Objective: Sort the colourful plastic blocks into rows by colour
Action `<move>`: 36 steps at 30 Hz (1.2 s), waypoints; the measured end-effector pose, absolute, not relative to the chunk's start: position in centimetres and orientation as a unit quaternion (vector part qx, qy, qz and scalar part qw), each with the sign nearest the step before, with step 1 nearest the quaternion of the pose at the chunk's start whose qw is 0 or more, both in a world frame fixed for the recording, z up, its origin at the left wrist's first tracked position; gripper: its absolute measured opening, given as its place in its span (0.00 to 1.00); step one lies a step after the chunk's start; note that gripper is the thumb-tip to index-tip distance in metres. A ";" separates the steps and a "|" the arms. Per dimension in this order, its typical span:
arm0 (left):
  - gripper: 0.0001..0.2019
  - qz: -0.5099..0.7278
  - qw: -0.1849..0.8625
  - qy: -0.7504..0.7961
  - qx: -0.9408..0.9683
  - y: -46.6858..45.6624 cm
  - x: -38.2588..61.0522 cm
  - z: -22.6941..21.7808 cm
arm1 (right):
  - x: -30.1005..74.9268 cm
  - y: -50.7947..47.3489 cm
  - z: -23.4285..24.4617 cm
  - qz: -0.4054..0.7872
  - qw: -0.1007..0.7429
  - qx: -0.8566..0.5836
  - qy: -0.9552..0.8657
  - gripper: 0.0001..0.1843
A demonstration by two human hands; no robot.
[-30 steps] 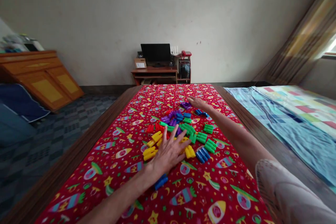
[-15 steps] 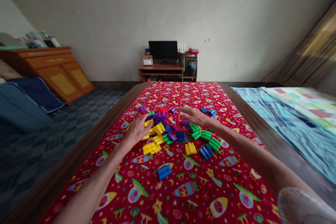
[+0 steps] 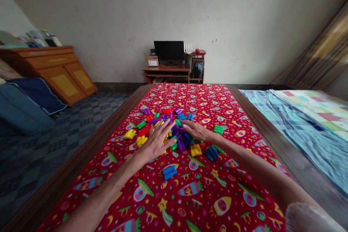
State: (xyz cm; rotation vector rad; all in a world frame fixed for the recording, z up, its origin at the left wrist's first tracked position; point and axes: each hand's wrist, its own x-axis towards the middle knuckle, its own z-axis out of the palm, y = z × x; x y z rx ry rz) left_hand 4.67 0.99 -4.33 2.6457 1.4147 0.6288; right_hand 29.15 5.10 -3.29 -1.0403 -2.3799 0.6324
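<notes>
- Blocks (image 3: 174, 130), plastic and in many colours, lie in a loose heap on the red patterned cloth (image 3: 206, 195) that covers the worktop (image 3: 89, 148), about the middle of it.
- Left hand (image 3: 157, 140) lies palm down on the near left part of the heap with its grip apart, fingers spread over yellow and purple pieces; half a second ago it sat further left, at the heap's left edge.
- Right hand (image 3: 196, 130) rests flat on the right part of the heap, grip apart too, fingertips pointing left toward the other hand; a second ago it reached far up the cloth beyond the heap, and it has since drawn nearer and closer to the left hand.
- Both hands now sit close together over the heap, where earlier they were well apart.
- Spread of the pieces has changed: more yellow, red and green ones now lie out to the left of the left hand, and the green cluster that lay to the right is mostly under or behind the right forearm.
- One blue block (image 3: 169, 172) lies alone on the cloth, nearer than the heap, just below the left hand, as before.
- Yellow block (image 3: 195, 150) and another blue block (image 3: 211, 153) lie just beside the right wrist.
- Beyond the worktop stands a small desk with a dark screen (image 3: 168, 50).
</notes>
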 end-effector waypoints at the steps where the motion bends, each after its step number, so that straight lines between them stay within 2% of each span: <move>1: 0.34 0.196 0.020 0.451 0.870 0.0 5.0 -4.2 | 28.4 4.3 -2.5 0.246 0.234 -0.349 -0.874 0.31; 3: 0.36 0.179 -0.013 0.424 0.888 -2.4 5.1 -3.9 | 28.8 3.2 -1.1 0.238 0.232 -0.337 -0.881 0.32; 6: 0.38 0.148 -0.039 0.373 0.915 -6.2 4.3 -4.1 | 33.5 2.4 -0.5 0.157 0.217 -0.417 -0.869 0.36; 10: 0.29 0.111 -0.062 0.339 0.932 -8.3 3.3 -5.5 | 40.3 1.2 -2.5 0.103 0.115 -0.487 -0.860 0.47; 14: 0.24 0.132 -0.085 0.385 0.910 -5.4 3.1 -6.0 | 40.1 -0.6 -4.4 0.099 0.060 -0.414 -0.903 0.51; 17: 0.22 0.171 -0.100 0.429 0.882 -2.1 2.8 -5.5 | 36.3 -0.4 -4.9 0.097 0.086 -0.355 -0.926 0.45; 21: 0.23 0.217 -0.067 0.470 0.853 1.9 1.9 -4.7 | 29.3 2.8 -4.7 0.124 0.179 -0.323 -0.921 0.30; 23: 0.24 0.238 -0.038 0.502 0.830 3.6 1.3 -4.6 | 25.8 4.7 -4.1 0.151 0.222 -0.304 -0.914 0.26; 26: 0.25 0.271 0.001 0.531 0.803 5.6 0.0 -4.4 | 21.9 7.0 -2.5 0.169 0.277 -0.285 -0.902 0.26; 29: 0.25 0.303 0.012 0.526 0.794 6.3 -2.0 -4.0 | 22.3 7.9 -0.3 0.166 0.299 -0.295 -0.892 0.26; 32: 0.26 0.320 0.007 0.543 0.776 5.7 -4.6 -3.9 | 27.9 7.0 0.7 0.136 0.253 -0.352 -0.891 0.27; 36: 0.33 0.312 0.068 0.591 0.741 4.3 -7.3 -4.7 | 38.2 2.3 -1.1 0.046 0.100 -0.463 -0.880 0.36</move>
